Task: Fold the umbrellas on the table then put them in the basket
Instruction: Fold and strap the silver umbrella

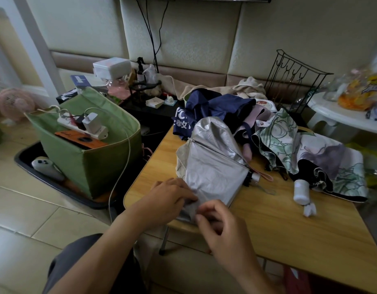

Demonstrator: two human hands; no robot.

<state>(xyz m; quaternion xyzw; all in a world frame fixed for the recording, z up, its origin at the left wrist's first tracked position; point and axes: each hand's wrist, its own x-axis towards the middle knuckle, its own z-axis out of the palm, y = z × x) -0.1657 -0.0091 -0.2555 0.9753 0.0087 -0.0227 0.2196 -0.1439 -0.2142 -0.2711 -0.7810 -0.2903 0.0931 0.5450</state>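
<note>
— Umbrellas: how many, seen from the head camera?

— Three, all on the wooden table (278,225). The silver umbrella (213,166) lies directly under my grip, its canopy spread flat and reaching away from my fingers. Beyond it, farther from me, sits the navy umbrella (213,107), crumpled, with white lettering. Off to the right of my right hand lies the floral umbrella (306,149), its white handle (301,188) pointing back toward me.

— And your hands?

— Two, both on the near edge of the silver canopy. My left hand (172,198) lies over the fabric with fingers curled, pinching a fold. My right hand (221,225) is just beside it, nearly touching, thumb and fingertips pinched together on the same edge of fabric. So both are clamped on the silver umbrella.

— The basket?

— One green basket (87,158), well to the left of my left hand, standing on the floor in a black tray (32,166). One white power strip (83,126) rests across its top, with one charger plugged in.

— Anything else?

— One black wire rack (293,81) stands far beyond my right hand, behind the floral umbrella. One pink fan (13,102) sits far left.
</note>
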